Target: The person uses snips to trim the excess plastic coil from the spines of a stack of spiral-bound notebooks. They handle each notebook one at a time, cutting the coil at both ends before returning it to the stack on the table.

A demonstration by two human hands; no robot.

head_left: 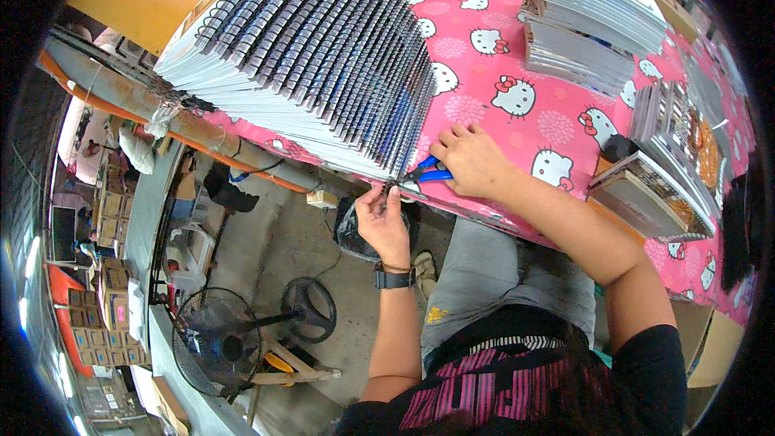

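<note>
A tall stack of spiral-bound books (323,56) with dark coils and white page edges leans across the left of the table, its near corner by the table's edge. My right hand (472,163) is closed round blue-handled pliers (437,175), whose jaws point left at that corner. Just below it, my left hand (383,222) has thumb and fingertips pinched together, close to the pliers' tip and the coil ends. What lies between those fingertips is too small to tell.
A pink table cover (517,125) with cat faces lies under the books. Farther right are book stacks (593,12) and more spiral-bound books (658,186). Left of me, below table height, stand a black fan (230,347), a pipe rail (202,137) and a black plastic bag (355,234).
</note>
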